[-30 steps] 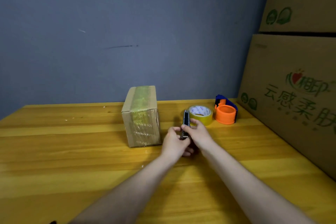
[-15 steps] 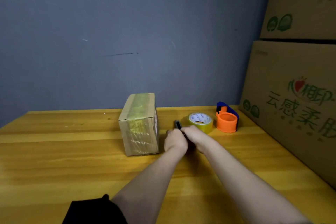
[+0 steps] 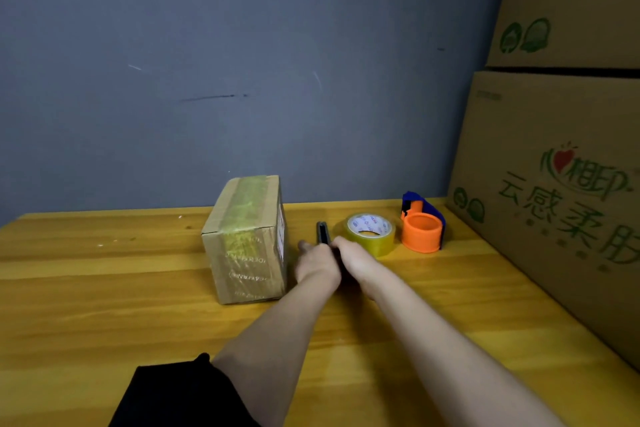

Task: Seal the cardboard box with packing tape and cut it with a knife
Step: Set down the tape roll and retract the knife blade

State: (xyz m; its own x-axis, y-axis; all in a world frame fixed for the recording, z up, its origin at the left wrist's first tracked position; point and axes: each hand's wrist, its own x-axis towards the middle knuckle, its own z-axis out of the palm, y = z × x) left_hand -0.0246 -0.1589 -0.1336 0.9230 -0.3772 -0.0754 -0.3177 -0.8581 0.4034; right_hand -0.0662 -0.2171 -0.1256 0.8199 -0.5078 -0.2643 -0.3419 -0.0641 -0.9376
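Note:
A small cardboard box (image 3: 247,239) stands on the wooden table (image 3: 104,288), with yellowish tape over its top and down its front. Just right of it, my left hand (image 3: 317,262) and my right hand (image 3: 351,258) are together around a dark utility knife (image 3: 322,231), whose far end sticks out beyond my fingers and lies low near the tabletop. A roll of clear yellowish packing tape (image 3: 370,232) lies flat just beyond my right hand. How each hand grips the knife is partly hidden.
An orange and blue tape dispenser (image 3: 422,227) stands right of the tape roll. Large printed cardboard cartons (image 3: 561,184) are stacked along the right edge of the table. A grey wall (image 3: 242,62) rises behind the table.
My hands have moved forward and down with the knife, from raised and upright in front of me to low near the tabletop between the box and the tape roll.

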